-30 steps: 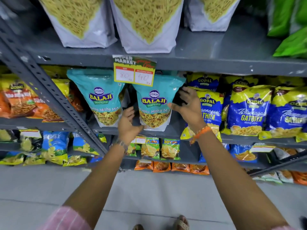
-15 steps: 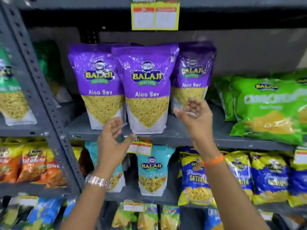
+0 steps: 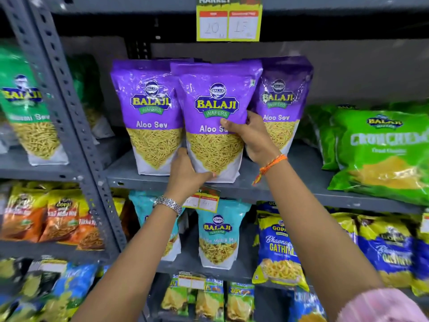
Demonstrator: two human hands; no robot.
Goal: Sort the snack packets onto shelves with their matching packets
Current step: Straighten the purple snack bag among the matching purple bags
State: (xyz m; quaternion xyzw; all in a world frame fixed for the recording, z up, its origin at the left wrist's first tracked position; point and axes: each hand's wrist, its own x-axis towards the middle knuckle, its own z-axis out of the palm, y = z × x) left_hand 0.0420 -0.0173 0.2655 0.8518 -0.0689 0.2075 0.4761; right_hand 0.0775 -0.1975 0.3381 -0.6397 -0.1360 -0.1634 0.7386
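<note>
Nearest, our left hand (image 3: 185,171) cups the bottom-left corner of the middle Aloo Sev packet (image 3: 214,122), and our right hand (image 3: 251,138) clamps its right edge, thumb over the front. The pkt stands upright at the front lip of the grey shelf (image 3: 290,182), w/ two matching purple Aloo Sev packets (image 3: 151,115) just behind, left & right, touching it. So it's already among its own kind; looks like only squaring up & letting go is left here. Further right, green Crunchem bags (image 3: 380,149) lie slumped, maybe next. Below, teal Balaji packets (image 3: 217,233) & blue Gathiya packets (image 3: 276,247) appear grouped. Rest of store: can't tell.
</note>
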